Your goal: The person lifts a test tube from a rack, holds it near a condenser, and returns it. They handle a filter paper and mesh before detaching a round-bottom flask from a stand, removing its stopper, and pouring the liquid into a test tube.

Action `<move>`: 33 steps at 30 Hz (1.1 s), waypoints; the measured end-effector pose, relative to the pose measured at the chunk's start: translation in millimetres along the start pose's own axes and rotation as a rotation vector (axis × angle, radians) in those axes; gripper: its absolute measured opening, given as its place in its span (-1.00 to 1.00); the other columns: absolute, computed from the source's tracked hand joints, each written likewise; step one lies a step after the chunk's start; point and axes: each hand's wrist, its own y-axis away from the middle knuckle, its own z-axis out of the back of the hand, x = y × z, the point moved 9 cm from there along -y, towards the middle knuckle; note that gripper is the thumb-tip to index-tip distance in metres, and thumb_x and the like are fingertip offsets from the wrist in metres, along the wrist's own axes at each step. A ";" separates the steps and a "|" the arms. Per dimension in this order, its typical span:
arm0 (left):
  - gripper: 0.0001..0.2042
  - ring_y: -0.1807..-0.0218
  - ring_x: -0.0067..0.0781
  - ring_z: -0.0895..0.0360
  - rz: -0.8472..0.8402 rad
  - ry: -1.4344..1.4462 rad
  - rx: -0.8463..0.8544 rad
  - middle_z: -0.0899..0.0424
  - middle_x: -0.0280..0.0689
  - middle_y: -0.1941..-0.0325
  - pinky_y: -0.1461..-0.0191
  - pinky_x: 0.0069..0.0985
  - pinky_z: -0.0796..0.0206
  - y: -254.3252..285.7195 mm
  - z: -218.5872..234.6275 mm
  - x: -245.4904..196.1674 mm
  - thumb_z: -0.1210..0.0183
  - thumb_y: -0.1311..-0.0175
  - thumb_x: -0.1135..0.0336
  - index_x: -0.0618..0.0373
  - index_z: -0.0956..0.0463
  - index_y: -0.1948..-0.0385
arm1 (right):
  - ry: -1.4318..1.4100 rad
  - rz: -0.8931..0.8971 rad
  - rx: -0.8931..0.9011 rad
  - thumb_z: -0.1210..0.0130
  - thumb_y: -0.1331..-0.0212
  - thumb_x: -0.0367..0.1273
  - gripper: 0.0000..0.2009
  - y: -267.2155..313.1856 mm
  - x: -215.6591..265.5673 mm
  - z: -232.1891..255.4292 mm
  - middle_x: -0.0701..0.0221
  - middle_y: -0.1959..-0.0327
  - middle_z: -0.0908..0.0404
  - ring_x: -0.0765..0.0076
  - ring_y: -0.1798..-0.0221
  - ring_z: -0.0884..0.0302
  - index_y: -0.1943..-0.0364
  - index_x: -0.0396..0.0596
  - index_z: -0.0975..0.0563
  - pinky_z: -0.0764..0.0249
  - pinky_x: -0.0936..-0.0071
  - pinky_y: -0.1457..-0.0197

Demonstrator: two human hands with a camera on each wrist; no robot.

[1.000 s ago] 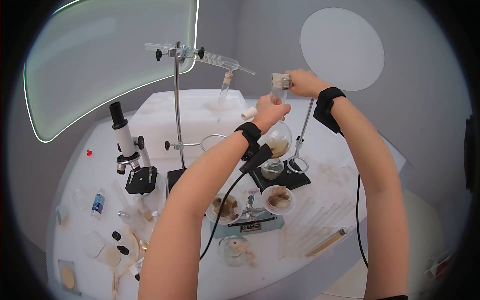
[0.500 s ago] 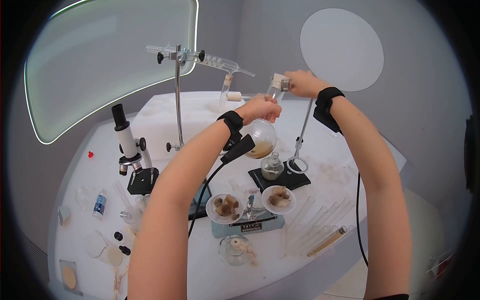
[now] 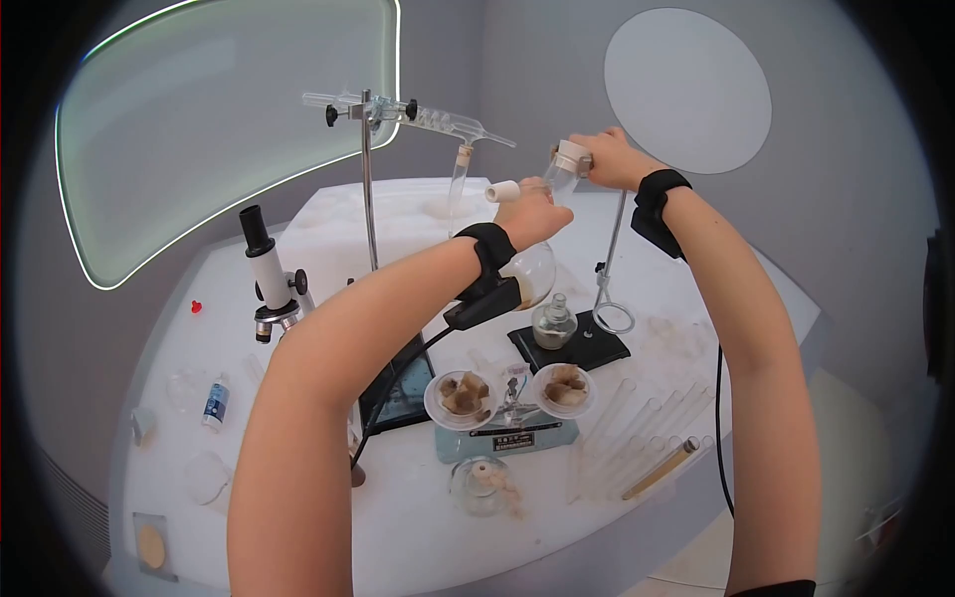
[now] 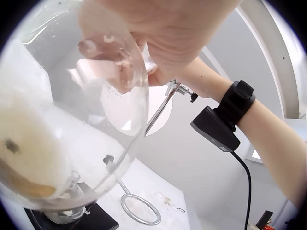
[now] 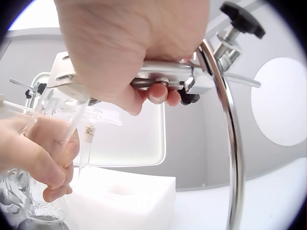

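A round glass flask point(image 3: 535, 274) with cloudy yellowish liquid hangs tilted, its belly to the lower left. My left hand point(image 3: 534, 214) grips its neck; in the left wrist view the flask point(image 4: 33, 153) fills the left side, below the hand point(image 4: 158, 33). A white stopper point(image 3: 502, 191) is on the side tube. At the neck's top is a pale clamp pad point(image 5: 61, 72); whether it holds the neck firmly, I cannot tell. My right hand point(image 3: 607, 161) holds the metal clamp point(image 5: 168, 70), with fingers point(image 5: 157, 93) curled beneath it in the right wrist view.
A spirit burner point(image 3: 554, 323) stands on the black stand base, left of a ring point(image 3: 614, 317). Left are a condenser point(image 3: 438, 121) on another stand and a microscope point(image 3: 266, 269). In front lie a balance point(image 3: 507, 441) and several test tubes point(image 3: 657, 458).
The flask first swung left from above the burner, then came partly back right with my left hand. My right hand stays at the clamp. The head view has shifted slightly.
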 end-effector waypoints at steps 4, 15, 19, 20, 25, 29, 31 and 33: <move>-0.78 0.63 -0.49 -0.45 -0.014 -0.047 -0.078 -0.41 -0.27 0.64 0.50 -0.56 -0.32 2.5 3.7 0.2 -0.13 0.15 0.32 0.19 -0.26 0.62 | -0.010 0.067 -0.043 0.07 0.09 -0.52 -0.78 5.1 7.7 6.7 0.26 0.35 -0.54 0.08 0.11 -0.38 0.29 0.01 -0.40 0.00 0.11 -0.18; -0.76 0.62 -0.50 -0.45 0.037 0.085 0.057 -0.42 -0.30 0.65 0.52 -0.54 -0.32 9.2 -4.4 -1.5 -0.17 0.17 0.30 0.20 -0.27 0.60 | -0.220 -0.059 -0.282 0.02 0.01 -0.38 -0.65 51.0 15.5 57.6 0.16 0.27 -0.52 0.08 0.06 -0.41 0.06 -0.12 -0.37 -0.33 0.33 0.03; -0.77 0.52 -0.28 -0.46 0.048 0.086 -0.012 -0.48 -0.19 0.58 0.41 -0.44 -0.30 8.6 -7.0 3.0 -0.12 0.23 0.27 0.22 -0.37 0.57 | -0.233 -0.341 -0.056 0.04 -0.11 -0.17 -0.62 64.8 19.5 47.0 0.18 0.37 -0.53 0.18 0.25 -0.51 0.09 -0.17 -0.38 -0.39 0.36 0.17; -0.75 0.50 -0.27 -0.46 0.055 0.092 -0.010 -0.48 -0.18 0.57 0.41 -0.44 -0.30 7.5 -8.7 4.2 -0.12 0.23 0.26 0.23 -0.37 0.54 | -0.426 -0.345 -0.026 0.06 -0.13 -0.12 -0.58 66.1 21.9 39.6 0.20 0.41 -0.53 0.25 0.33 -0.52 0.10 -0.19 -0.39 -0.40 0.40 0.24; -0.76 0.48 -0.30 -0.48 0.062 0.090 -0.008 -0.49 -0.16 0.56 0.43 -0.45 -0.29 9.4 -5.0 -1.4 -0.11 0.21 0.27 0.25 -0.39 0.54 | -0.418 -0.148 -0.146 0.11 -0.18 -0.08 -0.55 56.3 28.7 33.6 0.26 0.46 -0.52 0.43 0.45 -0.50 0.12 -0.24 -0.40 -0.38 0.51 0.35; -0.80 0.63 -0.49 -0.39 0.100 0.276 0.113 -0.38 -0.32 0.68 0.54 -0.56 -0.22 7.5 -12.1 -0.3 -0.16 0.21 0.38 0.14 -0.26 0.72 | -0.376 -0.165 -0.143 0.13 -0.19 -0.09 -0.55 55.0 28.4 33.7 0.23 0.46 -0.52 0.39 0.46 -0.48 0.14 -0.27 -0.39 -0.37 0.47 0.34; -0.81 0.63 -0.49 -0.37 0.108 0.340 0.144 -0.37 -0.32 0.69 0.54 -0.56 -0.19 9.8 -15.0 -0.5 -0.15 0.22 0.40 0.14 -0.26 0.74 | -0.381 -0.163 -0.139 0.13 -0.19 -0.11 -0.56 56.0 30.1 32.6 0.21 0.45 -0.52 0.35 0.45 -0.49 0.14 -0.28 -0.39 -0.37 0.45 0.33; -0.82 0.61 -0.50 -0.35 0.105 0.450 0.130 -0.35 -0.33 0.70 0.52 -0.56 -0.17 12.4 -15.5 -0.9 -0.13 0.22 0.42 0.14 -0.26 0.76 | -0.336 -0.153 -0.194 0.15 -0.19 -0.14 -0.56 58.3 34.0 36.6 0.11 0.40 -0.53 0.20 0.37 -0.50 0.14 -0.33 -0.37 -0.38 0.38 0.25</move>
